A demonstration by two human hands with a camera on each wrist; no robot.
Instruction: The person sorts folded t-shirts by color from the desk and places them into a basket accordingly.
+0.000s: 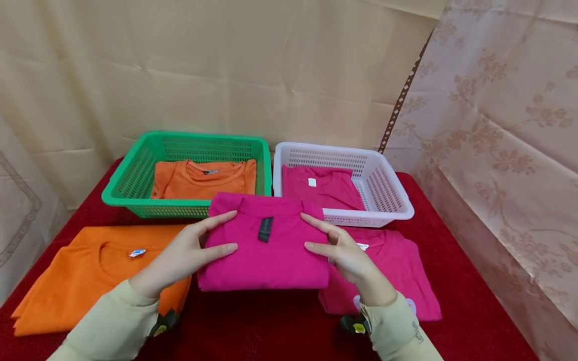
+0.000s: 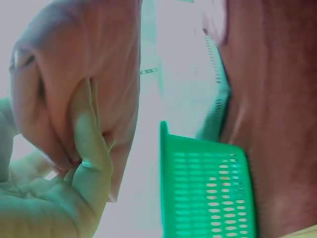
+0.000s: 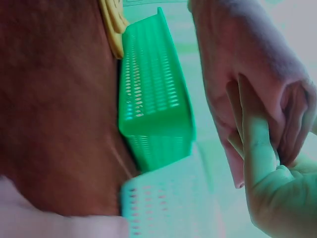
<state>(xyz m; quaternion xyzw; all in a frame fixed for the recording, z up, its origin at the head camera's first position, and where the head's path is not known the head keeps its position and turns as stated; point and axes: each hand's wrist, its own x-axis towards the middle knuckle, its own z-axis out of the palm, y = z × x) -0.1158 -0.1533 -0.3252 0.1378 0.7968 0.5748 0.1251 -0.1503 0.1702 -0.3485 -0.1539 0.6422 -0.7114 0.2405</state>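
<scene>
A folded magenta T-shirt (image 1: 271, 260) with a dark neck label is held up off the table between both hands. My left hand (image 1: 191, 245) grips its left side, and my right hand (image 1: 345, 250) grips its right side, thumbs on top. Other fingers are tucked beneath the shirt, as the left hand (image 2: 84, 183) and right hand (image 3: 262, 163) show in the wrist views. Behind the held shirt stand a green basket (image 1: 113, 193) with a folded orange T-shirt (image 1: 203, 185) in it and a white basket (image 1: 393, 200) with a folded pink T-shirt (image 1: 325, 188) in it.
On the dark red tablecloth (image 1: 253, 331), another orange T-shirt (image 1: 81, 281) lies folded at the left. A second pink T-shirt (image 1: 402, 276) lies at the right, partly behind my right hand. A beige curtain (image 1: 226, 65) hangs behind the baskets, and a floral curtain (image 1: 506, 125) borders the right side.
</scene>
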